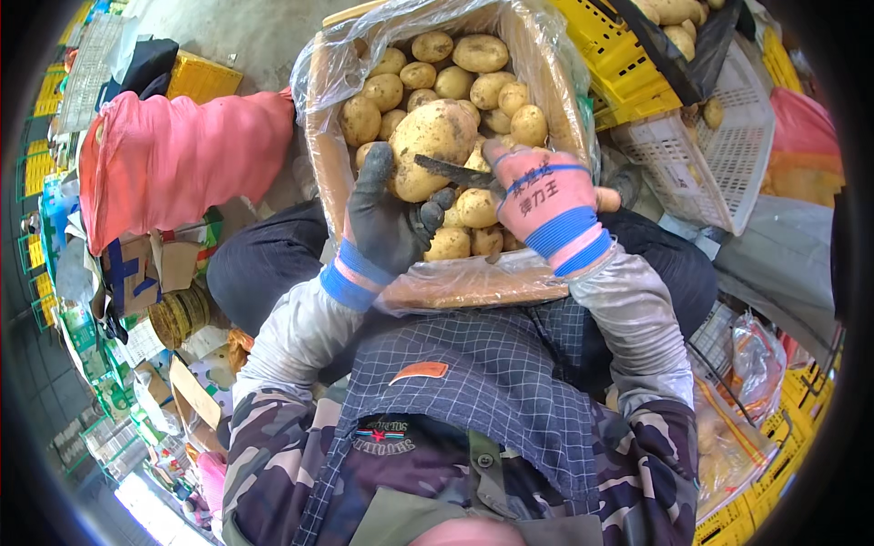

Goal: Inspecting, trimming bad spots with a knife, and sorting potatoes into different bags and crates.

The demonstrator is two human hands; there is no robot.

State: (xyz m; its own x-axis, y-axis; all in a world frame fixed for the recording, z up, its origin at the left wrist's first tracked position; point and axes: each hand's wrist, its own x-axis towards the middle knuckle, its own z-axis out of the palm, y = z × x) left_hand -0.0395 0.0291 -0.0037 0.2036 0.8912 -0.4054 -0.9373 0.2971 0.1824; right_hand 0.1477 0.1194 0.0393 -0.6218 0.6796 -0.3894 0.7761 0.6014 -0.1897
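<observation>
A cardboard box (471, 283) lined with clear plastic film stands between my knees, holding many potatoes (480, 53). My left hand (392, 211), in a dark-coated glove, holds one large potato (437, 140) above the others. Gripped in my right hand (543, 194), in a pink and blue glove, is a knife (454, 170) with a dark, stained blade; its wooden handle sticks out behind the hand. The blade lies across or just in front of the large potato; whether it touches the skin I cannot tell. My right fingertips are partly hidden.
A full pink mesh sack (198, 160) lies at the left, near a yellow box (203, 75). On the right are a yellow plastic crate (618, 61), a white plastic basket (734, 136) and potatoes in black lining (679, 41). Cardboard pieces and a tape roll (179, 316) lie lower left.
</observation>
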